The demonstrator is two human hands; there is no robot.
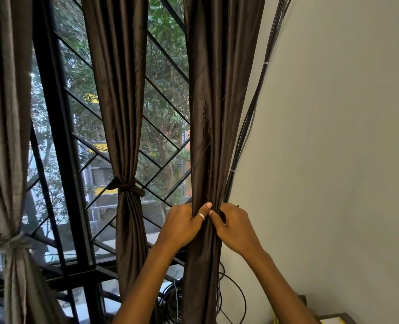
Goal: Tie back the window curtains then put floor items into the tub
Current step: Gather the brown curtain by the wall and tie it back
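A dark brown curtain (217, 113) hangs at the right side of the window, gathered into a narrow bundle. My left hand (184, 222) grips the bundle from the left, thumb with a ring across the front. My right hand (233, 226) grips it from the right, fingers curled round the folds at the same height. The two thumbs nearly touch. The middle brown curtain (121, 113) is tied with a band (126, 187). A grey curtain (4, 136) at the far left is tied too (9, 243). No tub or floor items show.
Black window grille (60, 148) with diagonal bars stands behind the curtains. A bundle of black cables (252, 113) runs up the pale wall (334, 136) beside the right curtain, with coils (231, 298) below. A box corner (329, 319) sits at the bottom right.
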